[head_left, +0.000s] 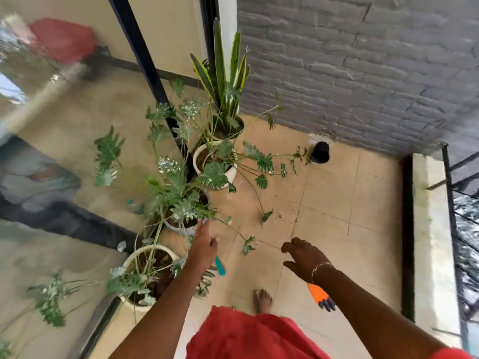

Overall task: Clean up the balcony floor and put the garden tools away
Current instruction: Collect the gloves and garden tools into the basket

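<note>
Now left hand [203,244] holds tool [220,266], right [305,257] splayed

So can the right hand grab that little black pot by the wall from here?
Probably not from here. The right hand hovers open, and the black pot lies far off by the grey wall. Only bare floor tiles lie between them, so stepping closer should do it.
</note>
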